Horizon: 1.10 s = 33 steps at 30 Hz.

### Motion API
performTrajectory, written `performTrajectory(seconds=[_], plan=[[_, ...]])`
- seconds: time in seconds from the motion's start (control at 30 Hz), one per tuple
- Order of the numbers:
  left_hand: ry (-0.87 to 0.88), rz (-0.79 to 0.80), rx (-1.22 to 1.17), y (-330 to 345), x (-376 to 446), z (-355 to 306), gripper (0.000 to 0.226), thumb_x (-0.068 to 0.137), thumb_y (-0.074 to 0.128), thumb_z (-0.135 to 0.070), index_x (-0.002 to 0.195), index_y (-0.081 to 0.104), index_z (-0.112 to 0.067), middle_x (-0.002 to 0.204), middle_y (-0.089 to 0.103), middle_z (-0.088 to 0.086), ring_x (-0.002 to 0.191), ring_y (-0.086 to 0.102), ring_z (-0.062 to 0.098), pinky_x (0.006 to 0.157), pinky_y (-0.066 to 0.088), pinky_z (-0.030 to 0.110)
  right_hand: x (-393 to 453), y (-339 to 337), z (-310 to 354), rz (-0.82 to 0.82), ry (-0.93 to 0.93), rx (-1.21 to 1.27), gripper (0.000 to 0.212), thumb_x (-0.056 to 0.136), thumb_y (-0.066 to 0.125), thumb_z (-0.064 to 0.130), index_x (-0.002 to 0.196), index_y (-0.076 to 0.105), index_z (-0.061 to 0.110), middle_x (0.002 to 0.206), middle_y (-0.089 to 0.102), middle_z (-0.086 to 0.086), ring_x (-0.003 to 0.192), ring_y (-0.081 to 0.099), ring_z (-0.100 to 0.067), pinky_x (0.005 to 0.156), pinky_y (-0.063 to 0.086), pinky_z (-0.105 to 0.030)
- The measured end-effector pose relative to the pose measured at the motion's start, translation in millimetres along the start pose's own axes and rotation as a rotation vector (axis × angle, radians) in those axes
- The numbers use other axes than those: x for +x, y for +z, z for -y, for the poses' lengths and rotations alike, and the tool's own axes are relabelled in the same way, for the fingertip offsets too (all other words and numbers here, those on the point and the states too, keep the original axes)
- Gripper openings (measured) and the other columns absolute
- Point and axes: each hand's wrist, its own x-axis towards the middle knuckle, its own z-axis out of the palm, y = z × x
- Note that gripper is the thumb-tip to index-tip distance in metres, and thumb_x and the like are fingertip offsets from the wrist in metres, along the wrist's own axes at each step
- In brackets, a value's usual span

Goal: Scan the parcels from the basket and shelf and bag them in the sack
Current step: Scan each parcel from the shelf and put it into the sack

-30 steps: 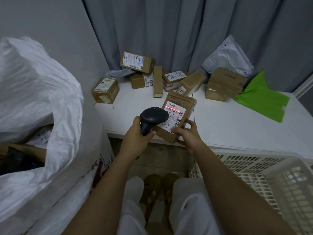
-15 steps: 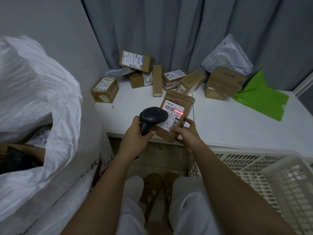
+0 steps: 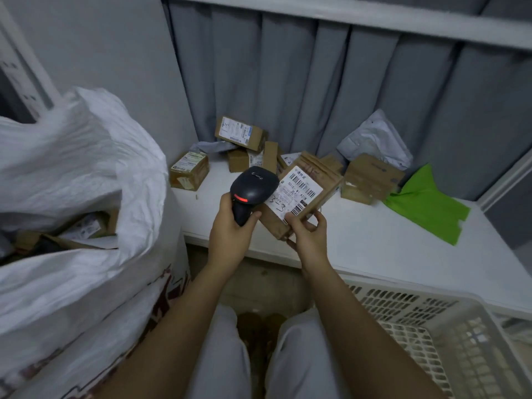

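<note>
My left hand (image 3: 230, 237) grips a black barcode scanner (image 3: 253, 190), its red light lit, head raised over a brown paper parcel (image 3: 305, 197). My right hand (image 3: 308, 237) pinches that parcel by its lower corner, white label facing up. Both are held above the front of the white shelf (image 3: 374, 249). The big white sack (image 3: 86, 226) stands open at my left with parcels inside. The white plastic basket (image 3: 431, 326) sits at the lower right.
Several brown boxes (image 3: 190, 171) lie at the back of the shelf against a grey curtain (image 3: 316, 96). A grey mailer bag (image 3: 374, 139) and a green bag (image 3: 426, 203) lie at the right. My knees and feet are below.
The red scan line on the label has gone. The camera tilted up, and the scanner and parcel sit slightly higher toward the boxes.
</note>
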Motion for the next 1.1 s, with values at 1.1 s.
performTrajectory(seconds=[1.1], plan=[[0.127, -0.431, -0.031, -215.2, -111.2, -129.6, 0.037, 0.083, 0.072, -0.02, 0.111, 0.05, -0.029, 0.098, 0.065, -0.011, 0.093, 0.064, 0.011, 0.085, 0.054, 0.041, -151.1, 125.0, 122.3, 0.465, -0.696, -0.677, 0.034, 0.094, 0.061, 0.02, 0.128, 0.058, 0.018, 0.129, 0.049, 0.003, 0.116, 0.046, -0.007, 0.094, 0.033, -0.017]])
